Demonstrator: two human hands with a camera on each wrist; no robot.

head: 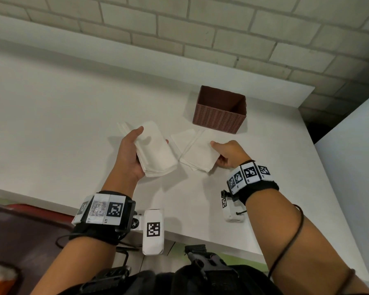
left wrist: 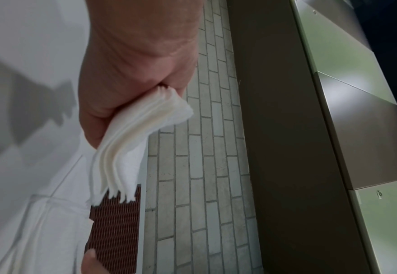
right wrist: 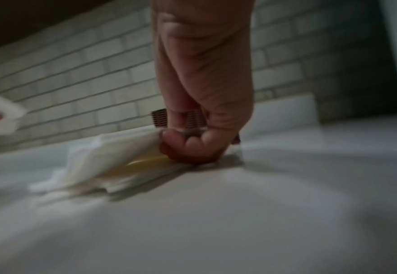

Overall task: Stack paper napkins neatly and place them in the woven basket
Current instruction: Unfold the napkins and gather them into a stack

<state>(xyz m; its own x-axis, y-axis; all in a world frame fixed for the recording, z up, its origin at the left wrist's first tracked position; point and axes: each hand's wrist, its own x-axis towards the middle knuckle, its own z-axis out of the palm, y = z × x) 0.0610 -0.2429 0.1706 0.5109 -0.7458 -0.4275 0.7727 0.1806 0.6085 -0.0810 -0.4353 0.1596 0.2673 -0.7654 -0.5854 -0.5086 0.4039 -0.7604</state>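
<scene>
My left hand (head: 129, 154) grips a thick stack of white napkins (head: 156, 150) a little above the table; in the left wrist view the napkin stack (left wrist: 131, 140) bends out of the left hand (left wrist: 131, 61). To its right, my right hand (head: 228, 153) pinches the near right edge of a second pile of napkins (head: 197, 153) lying fanned on the table. The right wrist view shows the right hand (right wrist: 199, 129) curled on that pile of napkins (right wrist: 113, 161), lifting its edge. The brown woven basket (head: 221, 109) stands empty behind the pile, seen also as the basket (left wrist: 115, 231).
More napkin edges (head: 123, 126) lie on the white table (head: 51, 124) behind my left hand. A brick wall (head: 179, 28) runs along the back. The table's right edge (head: 320, 167) meets a white panel. A dark red tray (head: 19, 231) sits below the table's near left edge.
</scene>
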